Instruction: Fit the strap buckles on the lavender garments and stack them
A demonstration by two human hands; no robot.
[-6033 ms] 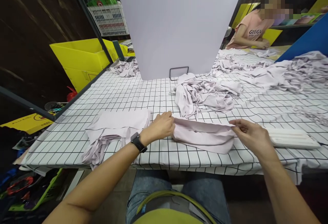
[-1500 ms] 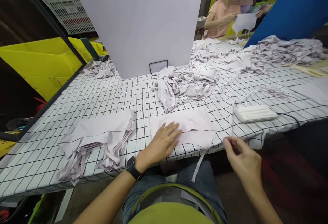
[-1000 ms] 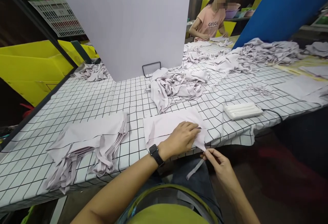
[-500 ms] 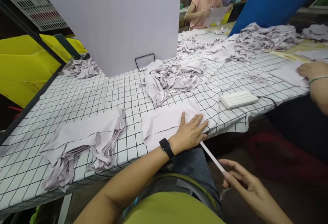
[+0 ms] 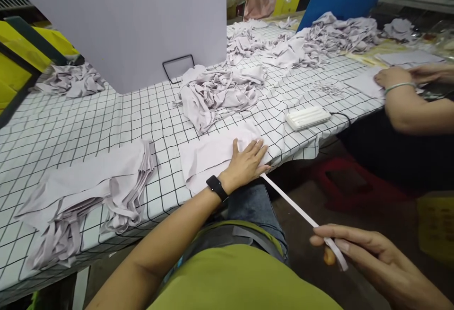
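My left hand [image 5: 246, 162], fingers spread flat, presses a folded pale lilac garment [image 5: 209, 156] against the checked table [image 5: 106, 120] near its front edge. A narrow strap [image 5: 291, 206] of that garment runs taut off the table edge to my right hand [image 5: 362, 253], which pinches its end between fingers low on the right. A black watch sits on my left wrist.
A stack of folded lilac pieces [image 5: 88, 191] lies to the left. A loose heap [image 5: 216, 94] sits behind the garment, near a grey upright board [image 5: 142, 16]. A white flat device [image 5: 307, 117] lies at the right. Another person's arm [image 5: 407, 106] rests at the table's right; a third person sits far back.
My right hand has drawn the strap further out to the right and down, pulling it straight. My left hand stays flat on the garment. The view has swung rightward.
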